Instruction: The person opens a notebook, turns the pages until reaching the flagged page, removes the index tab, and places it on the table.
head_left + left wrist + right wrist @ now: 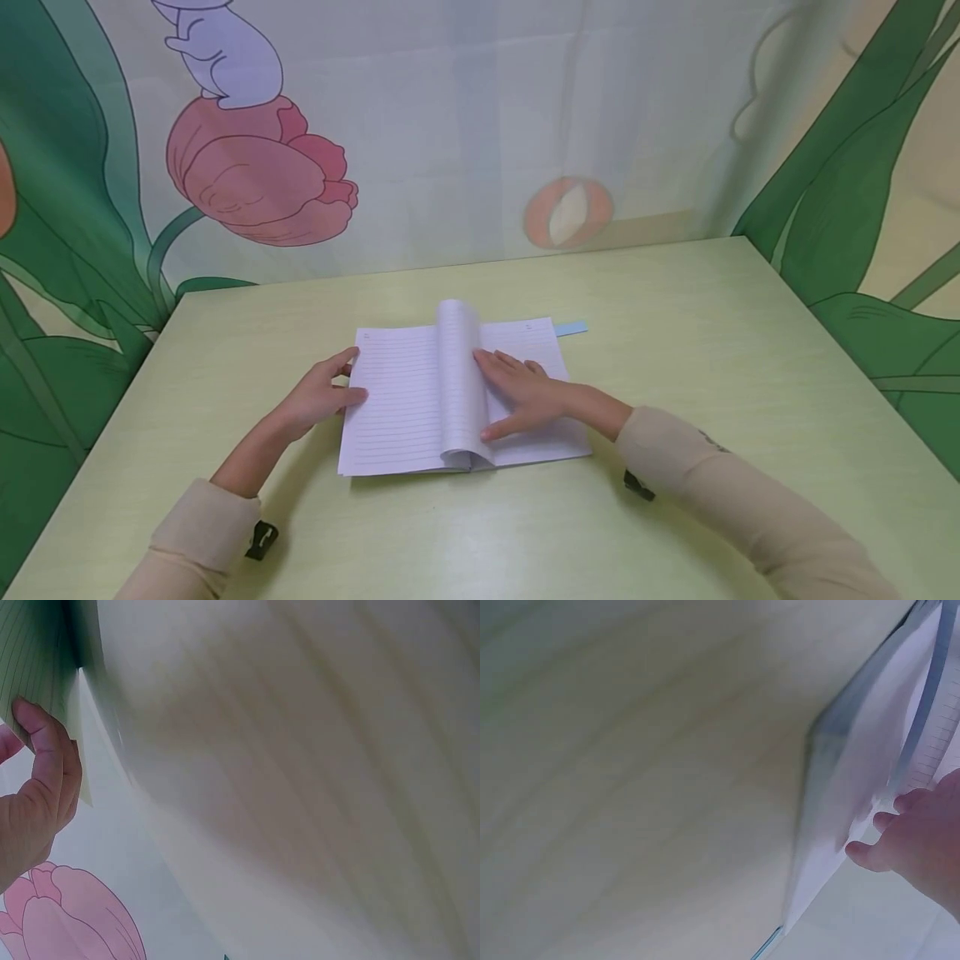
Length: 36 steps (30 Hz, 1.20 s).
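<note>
An open notebook with lined pages (pixel 393 408) lies on the table. One leaf (pixel 459 379) stands curled up along the middle, bowed over the spine. My left hand (pixel 318 396) holds the notebook's left edge, thumb on top of the page and fingers at the side; the left wrist view shows this hand (pixel 45 787) pinching the paper edge. My right hand (pixel 528 392) lies spread over the right-hand page, fingertips right at the curled leaf. In the right wrist view its fingers (pixel 866 855) reach across the page surface.
A light blue strip (pixel 572 328) sticks out past the notebook's upper right edge. The pale wood-grain table (pixel 675 333) extends around the notebook. Behind it hangs a printed cloth (pixel 420 167) with a flower and leaves.
</note>
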### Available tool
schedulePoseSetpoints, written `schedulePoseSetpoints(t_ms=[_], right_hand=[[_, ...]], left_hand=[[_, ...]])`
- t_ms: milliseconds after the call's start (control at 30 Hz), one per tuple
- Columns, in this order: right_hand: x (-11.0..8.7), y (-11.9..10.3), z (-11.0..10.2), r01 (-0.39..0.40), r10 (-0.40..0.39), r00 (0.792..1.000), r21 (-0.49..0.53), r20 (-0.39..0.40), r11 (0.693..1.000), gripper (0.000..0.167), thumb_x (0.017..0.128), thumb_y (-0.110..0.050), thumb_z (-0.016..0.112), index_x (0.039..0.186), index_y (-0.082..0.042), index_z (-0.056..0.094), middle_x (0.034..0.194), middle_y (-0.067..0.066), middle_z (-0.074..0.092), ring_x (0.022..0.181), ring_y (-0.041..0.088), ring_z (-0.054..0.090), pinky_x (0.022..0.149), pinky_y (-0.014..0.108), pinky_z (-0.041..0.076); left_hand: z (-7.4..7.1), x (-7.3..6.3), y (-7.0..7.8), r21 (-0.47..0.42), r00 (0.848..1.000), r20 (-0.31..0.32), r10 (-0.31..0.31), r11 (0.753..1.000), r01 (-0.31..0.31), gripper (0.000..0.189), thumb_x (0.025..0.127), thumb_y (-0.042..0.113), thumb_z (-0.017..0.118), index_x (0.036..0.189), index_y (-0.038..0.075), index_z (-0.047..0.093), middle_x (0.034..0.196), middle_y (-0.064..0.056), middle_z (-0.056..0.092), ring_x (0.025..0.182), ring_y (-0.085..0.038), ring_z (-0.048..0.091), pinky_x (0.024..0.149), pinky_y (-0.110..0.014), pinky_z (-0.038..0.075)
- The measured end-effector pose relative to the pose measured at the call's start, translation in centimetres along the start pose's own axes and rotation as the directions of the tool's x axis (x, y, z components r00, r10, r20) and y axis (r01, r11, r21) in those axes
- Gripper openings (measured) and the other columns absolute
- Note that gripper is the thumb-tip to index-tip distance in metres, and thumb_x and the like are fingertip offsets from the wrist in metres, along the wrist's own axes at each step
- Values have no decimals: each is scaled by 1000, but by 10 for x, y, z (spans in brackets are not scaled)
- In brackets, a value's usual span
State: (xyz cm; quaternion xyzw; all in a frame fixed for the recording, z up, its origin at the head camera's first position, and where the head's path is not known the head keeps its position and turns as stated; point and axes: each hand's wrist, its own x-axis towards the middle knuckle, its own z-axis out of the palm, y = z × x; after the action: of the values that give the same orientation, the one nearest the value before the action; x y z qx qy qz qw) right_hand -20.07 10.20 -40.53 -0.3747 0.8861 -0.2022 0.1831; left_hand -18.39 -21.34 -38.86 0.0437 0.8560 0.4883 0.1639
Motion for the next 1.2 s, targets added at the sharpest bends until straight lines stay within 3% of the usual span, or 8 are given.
schedulePoseSetpoints(t_ms=[167, 333, 400, 733, 967, 1200], right_hand=[[7, -9, 1, 9, -9, 1000, 25, 6, 1000, 107, 78, -56, 62, 146, -8, -6, 152, 8, -1, 137, 29, 1, 102, 58, 9], [14, -19, 3, 8, -9, 1000, 60, 15, 998, 106, 79, -54, 61, 146, -9, -8, 152, 8, -1, 138, 25, 2, 102, 54, 11], [17, -23, 4, 3, -5, 1000, 78, 19, 997, 106, 80, -54, 61, 145, -10, -10, 152, 7, -2, 138, 24, 2, 103, 53, 12], [30, -37, 12, 56, -54, 998, 128, -14, 990, 98, 86, -45, 58, 144, -5, -10, 152, 7, 3, 137, 19, 8, 104, 48, 18], [31, -50, 15, 77, -80, 997, 127, 16, 989, 94, 86, -44, 57, 145, -5, -5, 152, 5, 1, 137, 16, 7, 103, 48, 19], [31, -58, 18, 77, -85, 995, 118, 57, 990, 92, 86, -44, 58, 146, -8, -2, 152, 7, 4, 138, 20, 4, 104, 49, 16]], left_hand=[[0, 2, -1, 20, 999, -22, -29, 999, 29, 63, 94, 18, 50, 143, -5, 17, 119, -23, 36, 72, -19, 45, 65, -27, 45], [-1, 2, -3, -19, 999, -7, -37, 999, 37, 64, 97, 29, 44, 143, -4, 15, 122, -22, 35, 82, -23, 45, 70, -29, 44], [-1, 1, -2, -34, 999, 3, -47, 998, 47, 64, 97, 31, 41, 144, -3, 14, 124, -23, 36, 91, -26, 46, 73, -31, 45], [-1, 0, 1, -69, 999, 23, -48, 996, 49, 63, 98, 31, 38, 144, -4, 11, 127, -25, 37, 97, -27, 47, 78, -34, 46], [-1, -2, 1, -111, 999, 23, -38, 993, 41, 62, 100, 34, 31, 143, -5, 10, 127, -26, 37, 83, -19, 52, 75, -32, 46], [0, 1, 2, -24, 1000, 10, -28, 999, 28, 74, 93, 33, 51, 143, -6, 12, 123, -26, 38, 100, -29, 50, 77, -37, 49]])
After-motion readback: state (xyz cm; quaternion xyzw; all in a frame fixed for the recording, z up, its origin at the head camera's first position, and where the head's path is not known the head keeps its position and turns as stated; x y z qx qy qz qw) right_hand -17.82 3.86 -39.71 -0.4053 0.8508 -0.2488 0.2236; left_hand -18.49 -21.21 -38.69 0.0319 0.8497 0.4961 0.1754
